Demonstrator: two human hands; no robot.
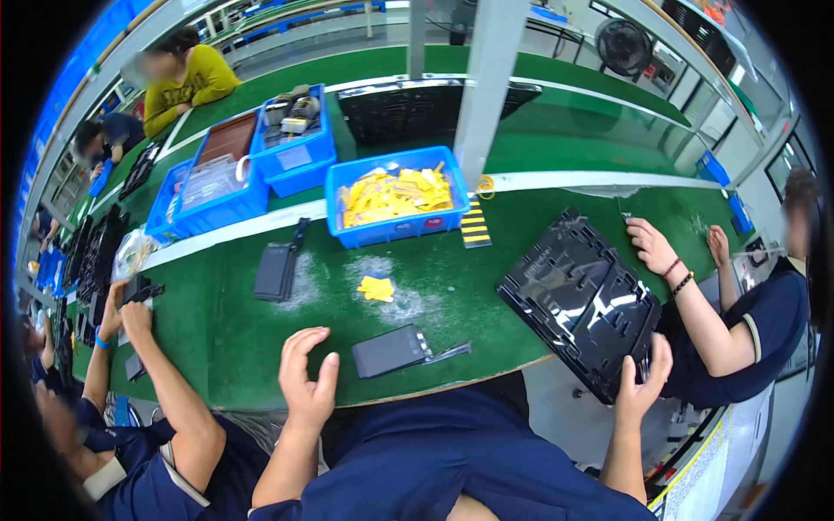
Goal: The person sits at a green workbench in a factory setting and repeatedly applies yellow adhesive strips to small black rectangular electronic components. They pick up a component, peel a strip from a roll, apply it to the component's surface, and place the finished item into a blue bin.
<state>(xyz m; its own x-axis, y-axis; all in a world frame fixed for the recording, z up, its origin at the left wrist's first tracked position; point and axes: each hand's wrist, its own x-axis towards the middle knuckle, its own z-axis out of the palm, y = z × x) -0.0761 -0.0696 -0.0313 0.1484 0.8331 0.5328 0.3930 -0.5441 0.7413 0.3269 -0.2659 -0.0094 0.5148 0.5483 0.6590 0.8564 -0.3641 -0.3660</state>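
Black and glossy, a large moulded panel (582, 304) lies aslant between 3 and 4 o'clock from the middle of the view, most of it over the green desk (226, 347) and its near corner reaching past the edge. At 4 o'clock the right hand (643, 378) has that panel's near right edge gripped between thumb and fingers. Toward 7 o'clock the left hand (308, 373) is empty, thumb and fingers spread apart and slightly curled, near the desk's front edge. Just beside it, at about 6 o'clock, a flat dark box (388, 352) lies with a short black strip sticking out toward 3 o'clock. Near the middle, slightly toward 8 o'clock, sits a small heap of yellow pieces (375, 289); more fill the blue bin (396, 230) at 12 o'clock. At 9 o'clock are stacked dark boxes (275, 271), and at 1 o'clock a black-and-yellow striped strip (475, 224) lies beside the bin. Further blue containers (300, 161) cluster toward 10 o'clock. One co-worker (747, 321) in dark blue leans in past the panel at 3 o'clock; another co-worker (143, 469) sits at 8 o'clock.
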